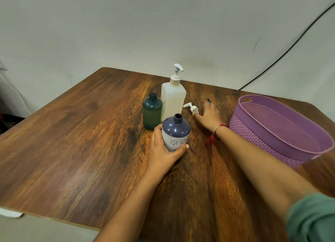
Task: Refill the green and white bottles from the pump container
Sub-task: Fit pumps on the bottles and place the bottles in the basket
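Observation:
A tall white pump container [173,98] stands upright at the middle of the wooden table [81,142]. Left of it stands the green bottle [152,112], uncapped. In front of both is the white bottle [175,133] with a dark purple top and an open neck; my left hand [163,151] grips its lower body. My right hand [208,117] lies flat on the table to the right, fingers spread, its thumb tip close to a loose white pump cap [192,109] lying on its side. A small dark object [208,100] lies just beyond its fingertips.
A purple plastic basket [275,131] sits at the right side of the table, close to my right forearm. A black cable [290,47] runs down the wall behind. The table's front edge is near me.

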